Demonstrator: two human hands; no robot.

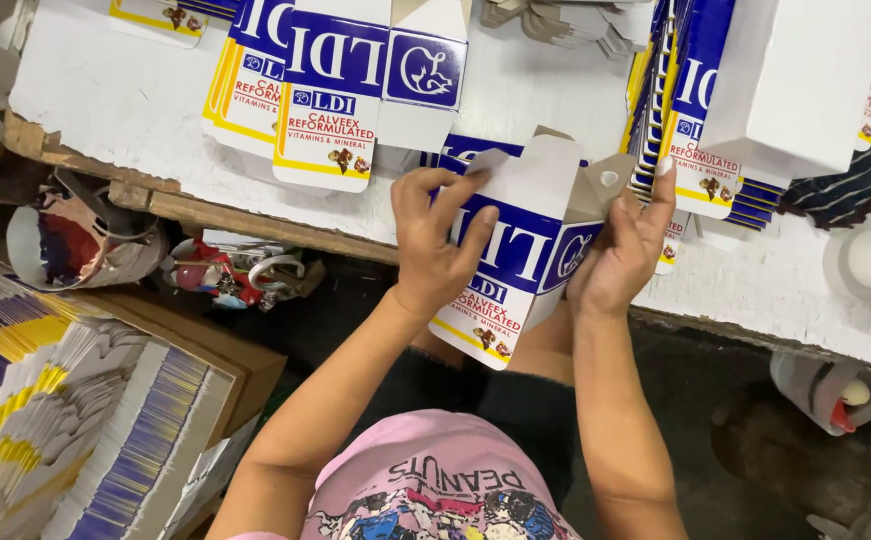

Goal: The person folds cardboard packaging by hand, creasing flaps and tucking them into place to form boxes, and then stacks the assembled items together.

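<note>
While my left hand (434, 240) and right hand (624, 250) pinch the flat carton (516, 250) by opposite edges, I judge it light, thin and easily creased.

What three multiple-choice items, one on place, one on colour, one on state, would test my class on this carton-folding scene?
1. Where do the loose flat blanks lie? A in a box at lower left; B on the white table; C on the lap.
2. The carton in hand is mainly: A red and green; B blue and white; C black.
3. The left hand and right hand: A hang free; B both grip the carton; C hold scissors.

Key: 1A, stacked below the table edge; 2B, blue panels on white; 3B, fingers on both sides.
</note>
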